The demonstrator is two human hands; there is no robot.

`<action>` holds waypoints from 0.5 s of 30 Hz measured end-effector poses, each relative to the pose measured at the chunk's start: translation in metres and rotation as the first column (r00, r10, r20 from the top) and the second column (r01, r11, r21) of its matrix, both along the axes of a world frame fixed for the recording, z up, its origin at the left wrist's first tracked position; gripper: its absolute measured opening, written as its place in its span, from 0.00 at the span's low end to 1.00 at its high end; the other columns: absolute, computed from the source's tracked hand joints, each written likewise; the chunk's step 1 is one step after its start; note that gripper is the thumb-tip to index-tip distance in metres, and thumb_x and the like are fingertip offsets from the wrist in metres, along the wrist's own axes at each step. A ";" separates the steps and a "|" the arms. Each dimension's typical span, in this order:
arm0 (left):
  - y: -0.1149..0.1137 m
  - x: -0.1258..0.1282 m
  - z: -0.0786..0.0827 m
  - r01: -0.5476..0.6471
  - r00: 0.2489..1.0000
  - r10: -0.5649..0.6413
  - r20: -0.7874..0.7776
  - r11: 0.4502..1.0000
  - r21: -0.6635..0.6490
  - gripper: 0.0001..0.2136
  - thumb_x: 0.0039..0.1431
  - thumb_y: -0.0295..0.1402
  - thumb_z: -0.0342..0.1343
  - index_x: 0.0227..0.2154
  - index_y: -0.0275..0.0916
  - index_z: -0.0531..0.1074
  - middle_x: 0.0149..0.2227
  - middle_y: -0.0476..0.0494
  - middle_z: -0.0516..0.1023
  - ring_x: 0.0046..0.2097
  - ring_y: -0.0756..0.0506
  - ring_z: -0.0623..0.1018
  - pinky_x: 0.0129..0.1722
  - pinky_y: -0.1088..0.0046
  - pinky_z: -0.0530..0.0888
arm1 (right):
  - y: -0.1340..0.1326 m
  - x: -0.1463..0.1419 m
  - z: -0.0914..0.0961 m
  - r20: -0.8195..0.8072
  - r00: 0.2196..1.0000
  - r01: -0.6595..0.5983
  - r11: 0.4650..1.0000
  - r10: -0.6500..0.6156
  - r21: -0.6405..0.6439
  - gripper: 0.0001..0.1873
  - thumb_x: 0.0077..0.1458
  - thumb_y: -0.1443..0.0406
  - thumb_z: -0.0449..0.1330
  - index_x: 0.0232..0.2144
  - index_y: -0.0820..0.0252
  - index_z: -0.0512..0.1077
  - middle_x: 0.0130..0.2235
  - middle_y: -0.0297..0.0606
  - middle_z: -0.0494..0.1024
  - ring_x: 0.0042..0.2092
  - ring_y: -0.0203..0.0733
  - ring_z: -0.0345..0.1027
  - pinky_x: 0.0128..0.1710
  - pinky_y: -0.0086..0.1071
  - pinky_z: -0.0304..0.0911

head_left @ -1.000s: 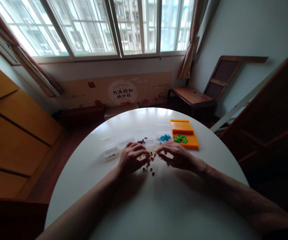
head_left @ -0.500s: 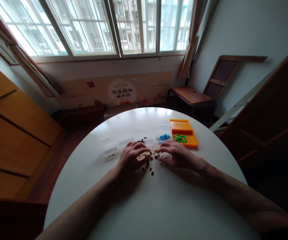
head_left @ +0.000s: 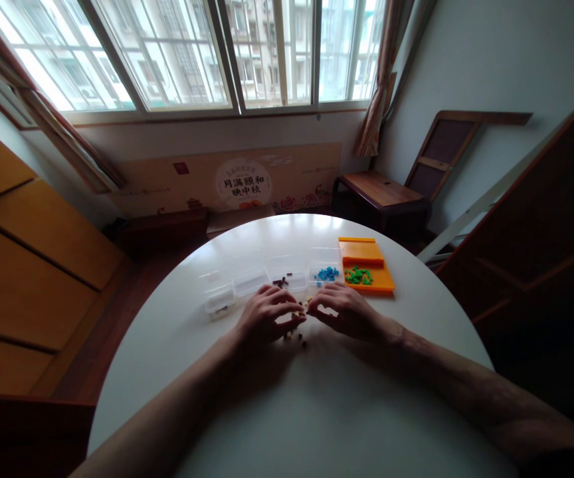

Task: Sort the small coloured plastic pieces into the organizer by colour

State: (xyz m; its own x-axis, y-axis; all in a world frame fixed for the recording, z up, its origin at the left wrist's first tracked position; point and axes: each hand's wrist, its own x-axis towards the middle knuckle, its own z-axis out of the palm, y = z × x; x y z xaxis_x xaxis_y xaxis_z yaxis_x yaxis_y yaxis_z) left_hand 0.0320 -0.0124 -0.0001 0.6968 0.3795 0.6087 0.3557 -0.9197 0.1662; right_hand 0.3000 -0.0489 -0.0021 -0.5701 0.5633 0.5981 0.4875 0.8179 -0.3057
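My left hand (head_left: 271,313) curves over a loose pile of small brown and yellow bricks (head_left: 300,336) at the middle of the white table. Its thumb and forefinger are slightly apart, with bricks showing between and below them. Facing it, my right hand (head_left: 343,309) has thumb and forefinger pinched together, a tiny dark piece at their tips that looks like a small brown brick. The two hands' fingertips nearly meet. Part of the pile lies hidden under the left fingers.
Behind the hands stand clear plastic trays (head_left: 250,284), one holding dark brown bricks (head_left: 281,282), another blue bricks (head_left: 327,273). An orange tray (head_left: 384,282) with green bricks (head_left: 358,275) sits to the right. A wooden chair (head_left: 381,189) stands beyond the round table (head_left: 287,411).
My right hand has shifted left and its fingertips have closed. The dark brick beside it no longer shows on the table. My left fingertips have moved slightly right and down.
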 end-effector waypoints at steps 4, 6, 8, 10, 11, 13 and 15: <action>0.000 0.001 -0.001 0.022 1.000 -0.022 0.004 0.999 0.023 0.03 0.71 0.37 0.66 0.41 0.47 0.85 0.39 0.48 0.87 0.38 0.47 0.82 0.44 0.66 0.73 | 0.000 -0.003 0.000 -0.032 0.998 -0.046 0.999 0.046 0.008 0.04 0.74 0.65 0.63 0.42 0.56 0.78 0.40 0.36 0.86 0.42 0.44 0.79 0.47 0.38 0.69; 0.000 0.001 -0.001 0.035 0.999 -0.035 0.012 0.999 0.028 0.03 0.71 0.36 0.65 0.41 0.46 0.84 0.39 0.48 0.87 0.38 0.47 0.82 0.44 0.66 0.73 | 0.000 -0.003 0.000 -0.052 0.997 -0.057 0.998 0.057 -0.001 0.05 0.74 0.65 0.63 0.42 0.56 0.78 0.40 0.37 0.87 0.42 0.43 0.79 0.47 0.38 0.70; 0.000 0.001 -0.002 0.047 0.999 -0.047 0.018 0.999 0.022 0.03 0.71 0.36 0.66 0.41 0.46 0.84 0.39 0.48 0.87 0.38 0.47 0.82 0.45 0.65 0.74 | -0.001 -0.004 0.001 -0.064 0.996 -0.055 0.998 0.054 -0.007 0.05 0.74 0.65 0.63 0.42 0.55 0.78 0.40 0.37 0.87 0.42 0.43 0.79 0.47 0.38 0.70; -0.001 0.002 -0.002 0.055 0.998 -0.056 0.022 0.998 0.024 0.02 0.70 0.36 0.66 0.41 0.46 0.84 0.39 0.48 0.88 0.38 0.47 0.83 0.46 0.64 0.74 | -0.001 -0.004 0.002 -0.067 0.996 -0.056 0.998 0.055 -0.005 0.05 0.74 0.65 0.63 0.42 0.55 0.78 0.40 0.37 0.86 0.41 0.43 0.79 0.47 0.38 0.71; -0.001 0.002 -0.002 0.058 0.998 -0.058 0.023 0.998 0.031 0.02 0.70 0.35 0.66 0.41 0.46 0.83 0.39 0.49 0.88 0.38 0.47 0.83 0.46 0.64 0.74 | -0.002 -0.005 0.003 -0.064 0.996 -0.063 0.998 0.063 -0.005 0.05 0.74 0.65 0.62 0.43 0.55 0.78 0.40 0.37 0.86 0.41 0.43 0.79 0.46 0.38 0.71; -0.001 0.002 -0.001 0.053 0.998 -0.054 0.022 0.997 0.050 0.02 0.70 0.34 0.66 0.41 0.46 0.83 0.39 0.49 0.87 0.37 0.47 0.82 0.45 0.64 0.74 | -0.003 -0.005 0.004 -0.060 0.995 -0.086 0.996 0.085 -0.012 0.04 0.74 0.66 0.62 0.45 0.55 0.78 0.40 0.37 0.86 0.41 0.43 0.79 0.45 0.37 0.71; -0.001 0.001 0.000 0.018 0.999 -0.020 0.028 0.997 0.070 0.02 0.70 0.35 0.66 0.42 0.47 0.84 0.38 0.49 0.87 0.38 0.47 0.82 0.45 0.64 0.73 | -0.003 -0.003 0.007 -0.059 0.994 -0.094 0.996 0.093 -0.013 0.05 0.73 0.67 0.62 0.48 0.55 0.78 0.42 0.38 0.86 0.42 0.43 0.79 0.45 0.37 0.71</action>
State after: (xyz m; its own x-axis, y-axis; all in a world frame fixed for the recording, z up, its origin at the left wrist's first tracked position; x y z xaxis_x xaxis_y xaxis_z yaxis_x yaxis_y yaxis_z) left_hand 0.0331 -0.0138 -0.0001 0.6850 0.3223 0.6534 0.3341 -0.9359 0.1114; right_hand 0.2971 -0.0519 0.0047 -0.5850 0.5191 0.6231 0.3905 0.8537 -0.3446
